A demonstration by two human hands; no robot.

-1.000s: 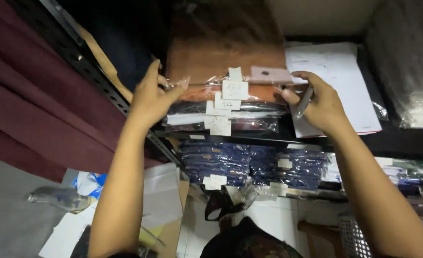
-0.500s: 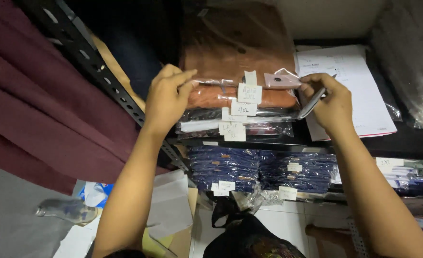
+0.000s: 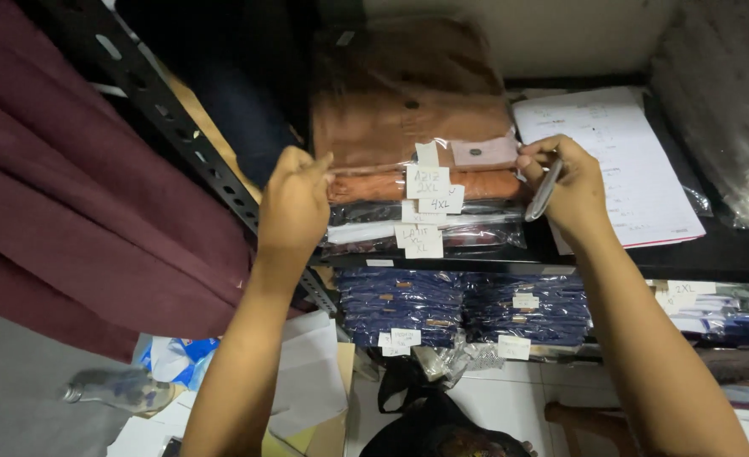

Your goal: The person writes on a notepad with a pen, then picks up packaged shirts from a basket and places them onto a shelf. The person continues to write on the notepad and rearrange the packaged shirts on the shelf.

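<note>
We see brown and rust-orange folded garments (image 3: 408,127) in clear bags, white size tags (image 3: 428,182), navy folded garments (image 3: 400,305) below, a maroon cloth (image 3: 78,211), and a silver pen (image 3: 544,190).

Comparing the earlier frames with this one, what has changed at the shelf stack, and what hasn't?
Little changed. The left hand has shifted slightly down the left edge of the stack of bagged garments, fingers curled against it. The right hand stays at the stack's right edge, still holding the pen. The paper sheet and navy stacks are as before.
</note>
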